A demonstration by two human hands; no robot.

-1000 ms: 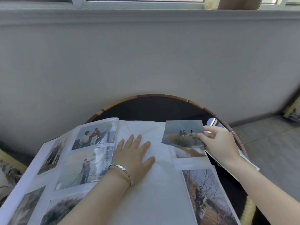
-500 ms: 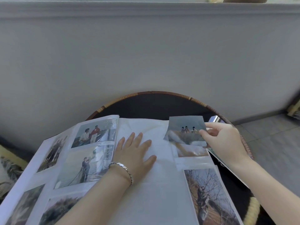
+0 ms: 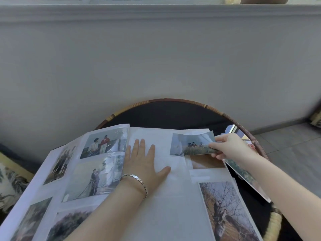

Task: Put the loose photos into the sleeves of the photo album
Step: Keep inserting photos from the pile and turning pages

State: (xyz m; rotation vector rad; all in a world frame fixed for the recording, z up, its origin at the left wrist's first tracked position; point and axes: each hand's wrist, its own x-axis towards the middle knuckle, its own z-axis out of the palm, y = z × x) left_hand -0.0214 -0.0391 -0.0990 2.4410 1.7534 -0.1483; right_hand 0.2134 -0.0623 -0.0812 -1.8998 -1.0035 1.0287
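A person's right hand (image 3: 231,147) pinches one loose photo (image 3: 191,145) by its right edge between thumb and curled fingers, holding it over the upper right of an open photo album (image 3: 173,214) that lies on a round, dark desk (image 3: 173,115) with a wicker rim. The left hand (image 3: 144,164), fingers straight and spread, presses flat on the blank middle page, left of the held print and apart from it; a silver bracelet (image 3: 137,180) circles its wrist. The print shows small figures in grass, and a pale sheen covers its left end; whether that end sits under clear film cannot be told. Five sleeved photos show on the album's left side, two of them cut off by the bottom of the frame. Two show on the right: a tree photo (image 3: 227,213) at lower right, and a brownish print (image 3: 206,161) mostly hidden just below the held one. More loose photos (image 3: 243,173) lie at the desk's right rim, partly under the right forearm; their number cannot be made out. A patterned cushion (image 3: 10,185) is cut off at the left edge, below a grey wall (image 3: 156,58).
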